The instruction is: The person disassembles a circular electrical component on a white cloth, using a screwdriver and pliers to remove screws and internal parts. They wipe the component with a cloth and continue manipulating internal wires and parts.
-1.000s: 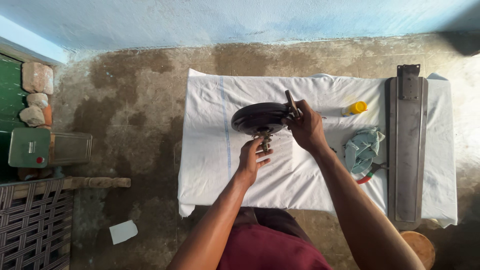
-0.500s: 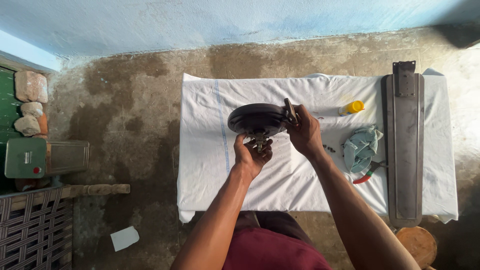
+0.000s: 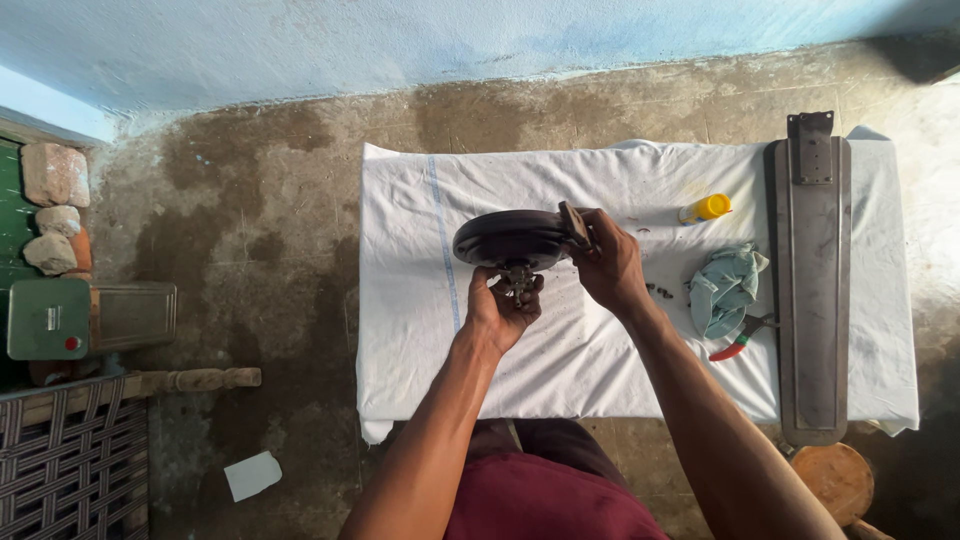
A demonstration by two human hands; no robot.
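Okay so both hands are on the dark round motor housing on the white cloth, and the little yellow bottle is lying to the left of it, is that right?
Not quite. The head view shows the yellow bottle lying to the right of the dark round motor housing, not the left. The left hand and right hand are both on the housing, over the white cloth.

Both bare forearms reach forward side by side, converging at the round dark motor housing (image 3: 512,240). The left hand (image 3: 500,310) curls its fingers closed just beneath it; the right hand (image 3: 610,265) grips its right edge, knuckles up.
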